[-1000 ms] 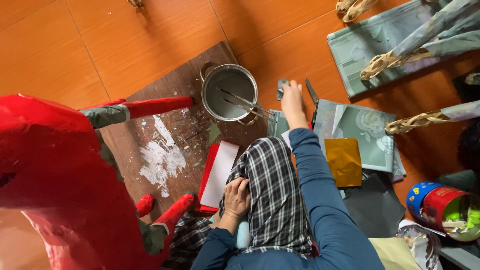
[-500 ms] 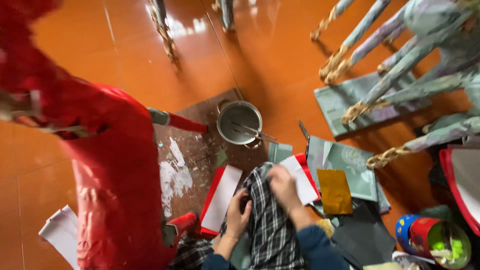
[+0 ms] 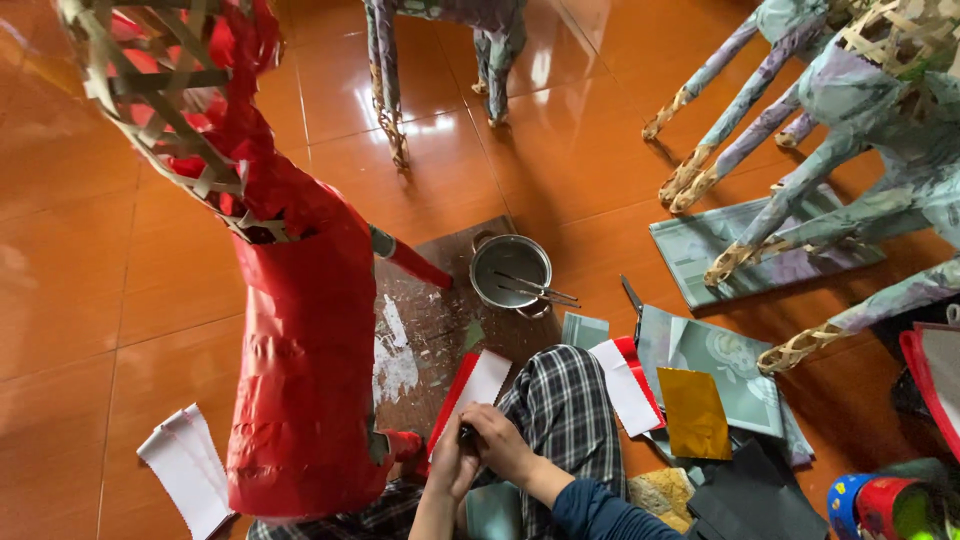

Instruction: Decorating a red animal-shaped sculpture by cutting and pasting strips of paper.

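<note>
Pinching a small dark object (image 3: 466, 432), both hands meet: left hand (image 3: 448, 462), right hand (image 3: 503, 443).

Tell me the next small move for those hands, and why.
Probably peel or lift the red-and-white sheet free. Both hands, left and right, pinch its lower edge together on the lap, beside the red-covered frame, some of whose bamboo is bare.

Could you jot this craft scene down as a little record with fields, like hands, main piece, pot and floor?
left hand: meets the right over the lap, on a small dark item
right hand: pinching the same item, too small to tell
red figure: paper-covered frame, bamboo weave bare at top
metal pot: on a brown board, sticks inside
gold sheet: flat among grey-green papers
floor: glossy orange tiles
</note>
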